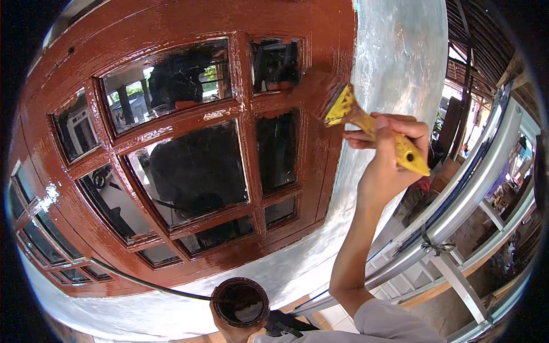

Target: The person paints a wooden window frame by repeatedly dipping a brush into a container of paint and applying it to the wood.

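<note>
My right hand (pixel 394 154) is closed around the yellow handle of a paintbrush (pixel 359 119). Brown paint coats its bristles, which are against or very near the right-hand stile of a brown wooden window frame (pixel 325 154). Low in the view, my left hand (pixel 229 330) is wrapped around a paint can (pixel 240 280) whose open top faces me. Dark brown paint lies inside the can and smears its rim. The fingers on the can's far side are hidden.
Glass panes (pixel 189 171) sit between the painted bars, with some paint smears on them. A pale blue-white wall (pixel 400 57) borders the frame. Along the right runs a silvery metal ladder or rail (pixel 457 217). A thin dark hose or rod (pixel 154 287) reaches toward the can.
</note>
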Available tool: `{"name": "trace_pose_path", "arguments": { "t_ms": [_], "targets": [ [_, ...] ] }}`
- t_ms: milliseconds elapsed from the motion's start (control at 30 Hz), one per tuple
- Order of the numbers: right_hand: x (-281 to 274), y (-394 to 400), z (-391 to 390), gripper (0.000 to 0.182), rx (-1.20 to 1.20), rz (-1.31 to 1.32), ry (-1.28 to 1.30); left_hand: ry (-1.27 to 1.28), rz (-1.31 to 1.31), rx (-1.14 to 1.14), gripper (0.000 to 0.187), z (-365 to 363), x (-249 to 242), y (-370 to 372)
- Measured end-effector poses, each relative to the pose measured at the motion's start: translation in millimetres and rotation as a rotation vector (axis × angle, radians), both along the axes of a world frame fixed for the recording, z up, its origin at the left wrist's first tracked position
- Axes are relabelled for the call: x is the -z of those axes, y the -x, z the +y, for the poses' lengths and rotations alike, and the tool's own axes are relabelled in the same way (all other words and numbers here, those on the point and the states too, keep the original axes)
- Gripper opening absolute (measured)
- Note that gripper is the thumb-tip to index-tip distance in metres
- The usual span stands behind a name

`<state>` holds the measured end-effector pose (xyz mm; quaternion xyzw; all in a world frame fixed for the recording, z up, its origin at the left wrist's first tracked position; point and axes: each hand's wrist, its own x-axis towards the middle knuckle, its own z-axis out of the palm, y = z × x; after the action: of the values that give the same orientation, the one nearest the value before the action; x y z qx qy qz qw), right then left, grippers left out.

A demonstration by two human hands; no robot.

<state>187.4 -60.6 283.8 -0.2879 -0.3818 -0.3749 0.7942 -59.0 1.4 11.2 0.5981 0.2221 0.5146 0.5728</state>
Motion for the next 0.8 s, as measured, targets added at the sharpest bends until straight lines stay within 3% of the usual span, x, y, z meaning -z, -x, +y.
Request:
{"name": "trace_pose_path", "arguments": {
  "t_ms": [267, 500, 800],
  "targets": [
    [-33.4, -40.2, -24.2, 0.014, -0.202, -0.146, 0.223, -0.037, -0.01, -0.02, 0.111, 2.3, 5.1, 2.8],
    [-27.8, -56.1, -27.2, 0.01, -0.046, -0.128, 0.293, -0.022, -0.031, -0.004, 0.115, 3.4, 1.9, 2.6],
    [-33.5, -70.3, -39.6, 0.012, -0.109, -0.28, 0.302, -0.029, -0.01, -0.02, 0.115, 4.9, 0.9, -1.7]
  ]
}}
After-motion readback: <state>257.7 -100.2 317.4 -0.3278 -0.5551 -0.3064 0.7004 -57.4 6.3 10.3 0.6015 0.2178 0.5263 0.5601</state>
